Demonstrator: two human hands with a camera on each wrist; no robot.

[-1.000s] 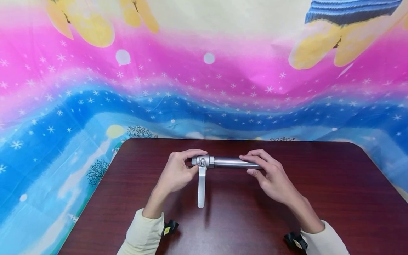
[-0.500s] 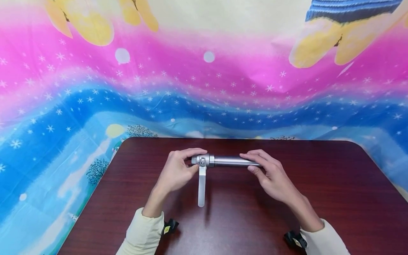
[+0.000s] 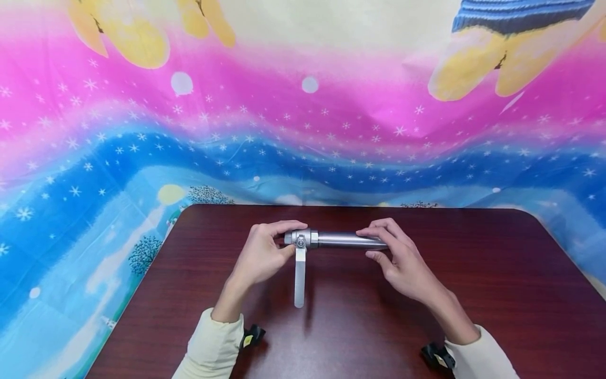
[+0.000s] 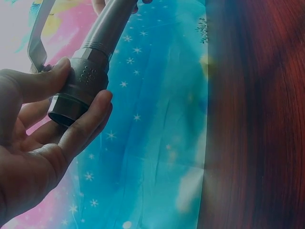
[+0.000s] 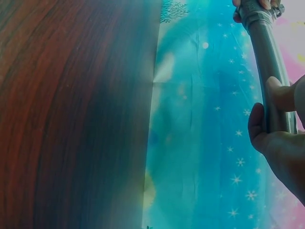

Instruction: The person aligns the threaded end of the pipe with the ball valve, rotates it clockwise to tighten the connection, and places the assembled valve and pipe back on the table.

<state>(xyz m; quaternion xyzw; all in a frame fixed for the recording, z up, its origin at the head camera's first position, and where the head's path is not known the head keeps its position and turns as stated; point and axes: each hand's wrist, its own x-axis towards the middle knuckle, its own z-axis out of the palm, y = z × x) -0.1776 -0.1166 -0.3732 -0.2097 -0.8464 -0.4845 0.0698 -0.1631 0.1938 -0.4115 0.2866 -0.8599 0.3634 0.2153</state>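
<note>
My left hand (image 3: 265, 252) grips a silver ball valve (image 3: 301, 238) between thumb and fingers. The valve's flat lever handle (image 3: 300, 279) points toward me in the head view. In the left wrist view, the open end of the valve body (image 4: 76, 90) faces the palm. A smooth steel pipe (image 3: 341, 240) runs rightward from the valve's hex end, joined to it. Around the pipe's far right part, my right hand (image 3: 407, 266) holds with thumb below and fingers above; it hides the pipe's right end. Valve and pipe are held level above the table.
Beneath both hands lies a dark red-brown wooden table (image 3: 360, 337) with rounded back corners. A patterned pink and blue cloth (image 3: 284, 142) hangs behind and beside it. Black wrist straps (image 3: 252, 337) show at the sleeves.
My right thumb and fingers have shifted slightly around the pipe. The left hand, the valve and its lever look unmoved.
</note>
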